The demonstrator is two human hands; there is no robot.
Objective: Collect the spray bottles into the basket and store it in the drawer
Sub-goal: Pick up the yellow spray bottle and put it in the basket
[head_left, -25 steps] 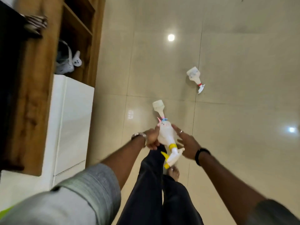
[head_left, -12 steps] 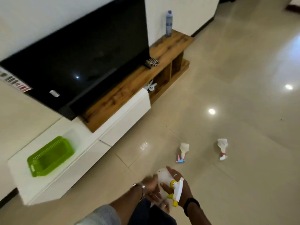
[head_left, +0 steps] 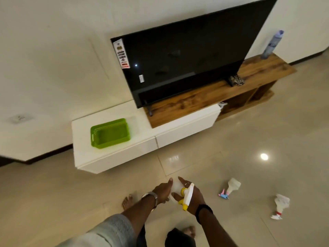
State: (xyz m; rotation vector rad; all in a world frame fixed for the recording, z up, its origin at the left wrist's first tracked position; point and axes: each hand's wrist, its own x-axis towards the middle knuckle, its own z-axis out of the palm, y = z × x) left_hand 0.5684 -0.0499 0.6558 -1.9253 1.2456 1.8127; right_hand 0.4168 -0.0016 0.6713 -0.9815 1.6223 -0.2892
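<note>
View has swung up from the floor; green basket [head_left: 110,133] now visible (empty); both hands, left hand [head_left: 162,190] and right hand [head_left: 193,196], closed around yellow-trigger spray bottle [head_left: 185,194]; carry next

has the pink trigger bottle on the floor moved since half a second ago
No. The pink-trigger bottle lies on the same floor tile, left of the red-trigger bottle as before; only the camera swung.

Stickers are seen on the television's [head_left: 187,63] upper left corner and a label on the far blue bottle [head_left: 272,44], but no text can be read.
</note>
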